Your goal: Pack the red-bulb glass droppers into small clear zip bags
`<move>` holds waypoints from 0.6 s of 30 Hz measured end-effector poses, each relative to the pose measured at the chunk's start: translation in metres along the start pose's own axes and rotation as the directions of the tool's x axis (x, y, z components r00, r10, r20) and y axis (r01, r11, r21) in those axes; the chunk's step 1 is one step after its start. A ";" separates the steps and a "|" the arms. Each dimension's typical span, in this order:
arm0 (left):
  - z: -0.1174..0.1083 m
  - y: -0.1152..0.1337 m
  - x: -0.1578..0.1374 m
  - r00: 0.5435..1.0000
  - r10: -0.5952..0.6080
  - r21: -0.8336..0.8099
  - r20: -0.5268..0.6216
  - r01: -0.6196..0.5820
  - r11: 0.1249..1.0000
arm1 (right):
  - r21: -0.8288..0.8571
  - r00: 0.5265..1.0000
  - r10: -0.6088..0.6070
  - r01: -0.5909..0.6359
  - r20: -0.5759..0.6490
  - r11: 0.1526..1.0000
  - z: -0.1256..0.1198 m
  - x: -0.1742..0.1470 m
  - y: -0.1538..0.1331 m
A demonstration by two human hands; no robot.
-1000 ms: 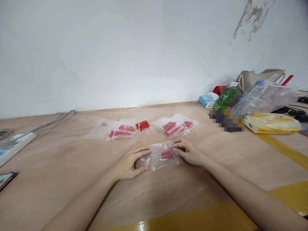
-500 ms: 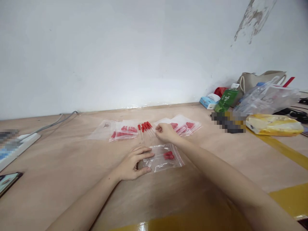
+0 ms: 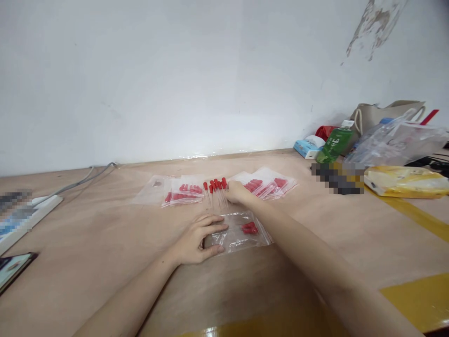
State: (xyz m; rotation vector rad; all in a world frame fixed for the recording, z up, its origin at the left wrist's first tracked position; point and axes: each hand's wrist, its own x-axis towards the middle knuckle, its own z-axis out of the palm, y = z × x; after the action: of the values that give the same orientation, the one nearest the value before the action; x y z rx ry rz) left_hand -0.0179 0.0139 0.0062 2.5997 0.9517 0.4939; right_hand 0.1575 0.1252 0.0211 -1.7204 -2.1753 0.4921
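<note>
Pale wall (image 3: 175, 70), peeled at upper right, backs the brown-covered tabletop (image 3: 122, 234) that I view from afar through the head camera. My left hand (image 3: 196, 238) lies loosely splayed, thumb and fingers over the left end of a clear plastic bag (image 3: 233, 234), bearing on it rather than clutching it. My right hand (image 3: 237, 191) is beyond the bag, at the right edge of a cluster of loose red-bulbed droppers (image 3: 220, 185); its fingertips are hidden, so I cannot tell whether they pinch anything. Inside the bag, red bulbs (image 3: 249, 228) lie toward its right end. To do this cleanly, I would press lightly so the film lies flat, grip by a bulb, and spare the thin stems, which look fragile. Flat bags (image 3: 191, 180) sit left of the cluster; overlapping bags (image 3: 264, 175) lie just past my right wrist. Farther out are a phone (image 3: 14, 270) and white power strip (image 3: 44, 210) at left, a green bottle (image 3: 335, 145) and yellow packet (image 3: 403, 181) at right.
</note>
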 end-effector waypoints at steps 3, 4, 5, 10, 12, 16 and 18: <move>-0.001 0.001 0.000 1.000 -0.002 -0.006 0.000 0.002 1.000 | 0.059 0.998 0.007 -0.003 -0.062 0.998 -0.009 -0.014 0.003; -0.001 0.001 0.000 1.000 -0.001 -0.009 0.001 0.001 1.000 | 0.115 0.995 0.016 -0.005 -0.097 0.993 -0.013 -0.021 0.006; -0.001 0.001 -0.001 1.000 -0.001 -0.010 0.005 0.001 1.000 | 0.205 0.992 0.029 -0.002 -0.125 0.979 -0.017 -0.028 0.010; -0.001 -0.001 -0.001 1.000 0.008 0.007 0.025 -0.008 1.000 | 0.726 0.993 0.046 0.046 -0.107 0.686 -0.043 -0.080 0.048; -0.001 -0.001 0.000 0.999 0.014 0.015 0.029 -0.015 1.000 | 0.780 0.991 0.086 0.022 -0.097 0.625 -0.048 -0.100 0.065; 0.000 -0.002 0.000 0.999 0.014 0.035 0.042 -0.015 0.999 | 0.877 0.925 0.305 0.058 -0.227 0.477 -0.040 -0.122 0.091; 0.000 -0.002 0.001 0.999 0.009 0.047 0.044 -0.011 0.999 | 0.908 0.880 0.387 0.106 -0.276 0.405 -0.031 -0.125 0.097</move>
State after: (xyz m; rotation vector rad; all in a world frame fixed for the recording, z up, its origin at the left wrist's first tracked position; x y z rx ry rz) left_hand -0.0188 0.0158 0.0056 2.6465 0.9479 0.4197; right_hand 0.2832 0.0267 -0.0005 -1.1632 -0.9964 0.9801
